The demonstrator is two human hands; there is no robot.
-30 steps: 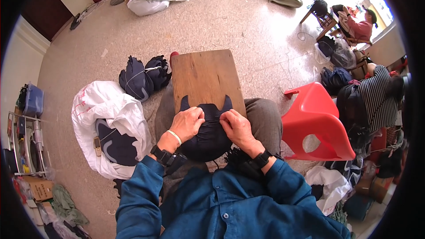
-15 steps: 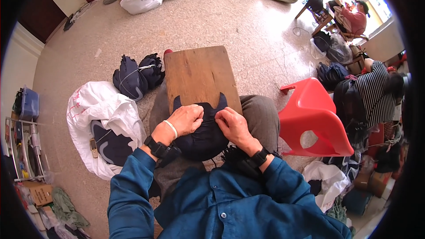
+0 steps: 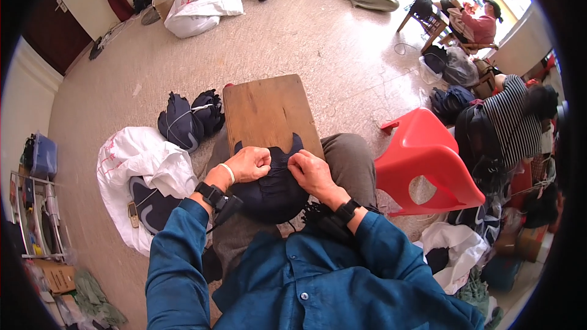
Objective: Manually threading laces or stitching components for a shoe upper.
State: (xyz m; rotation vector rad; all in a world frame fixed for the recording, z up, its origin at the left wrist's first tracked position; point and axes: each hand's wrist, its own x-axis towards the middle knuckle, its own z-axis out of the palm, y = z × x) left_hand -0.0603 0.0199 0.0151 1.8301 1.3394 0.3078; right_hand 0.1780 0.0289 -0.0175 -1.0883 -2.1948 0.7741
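A dark navy cloth piece point(image 3: 272, 192) lies bunched over my lap and the near end of a wooden board point(image 3: 272, 107). Two pointed tips of the cloth stick up on the board beyond my fingers. My left hand point(image 3: 251, 164) is closed in a pinch at the cloth's left upper edge. Opposite it, my right hand point(image 3: 310, 172) pinches the right upper edge. Creases run across the cloth between the two hands. My fingertips are partly hidden by the curled fingers, so I cannot make out any small tool there.
A red plastic stool point(image 3: 428, 162) stands at my right. To my left are a white sack point(image 3: 122, 159) with dark pieces, a phone point(image 3: 133, 214), and tied dark bundles point(image 3: 180, 122). One person in stripes point(image 3: 513, 119) sits at right; another point(image 3: 480, 27) sits farther off.
The whole view has shifted slightly, with far floor and people now lower in the picture. Both hands keep their pinch on the cloth, with little change between them.
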